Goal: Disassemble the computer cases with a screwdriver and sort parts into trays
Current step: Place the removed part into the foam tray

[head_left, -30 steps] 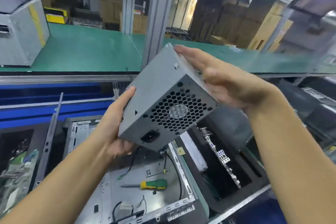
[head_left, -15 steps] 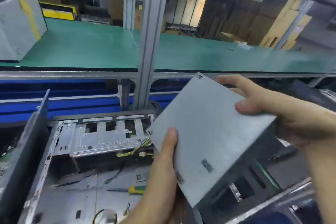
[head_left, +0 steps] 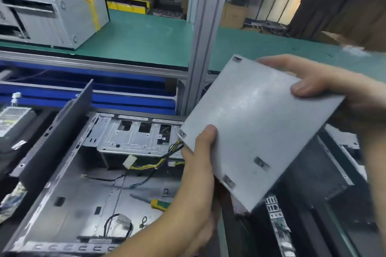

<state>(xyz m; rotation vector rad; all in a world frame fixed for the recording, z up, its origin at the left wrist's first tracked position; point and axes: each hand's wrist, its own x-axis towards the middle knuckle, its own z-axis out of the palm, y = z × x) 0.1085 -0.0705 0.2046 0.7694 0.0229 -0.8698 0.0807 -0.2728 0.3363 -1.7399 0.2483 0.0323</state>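
Power supply (head_left: 257, 131) flipped plain side up now, my left hand (head_left: 200, 165) and right hand (head_left: 334, 89) both gripping its edges, lifted right of the open computer case (head_left: 83, 204). It looks free, though cables may trail. Tray next.

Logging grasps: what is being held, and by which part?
Both hands hold the grey metal box: the left hand grips its lower left edge, thumb on the flat face; the right hand grips its upper right edge.

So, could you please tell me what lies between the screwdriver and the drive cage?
In the head view, loose cables: a yellow-and-black bundle with a white connector, and thin black wires.
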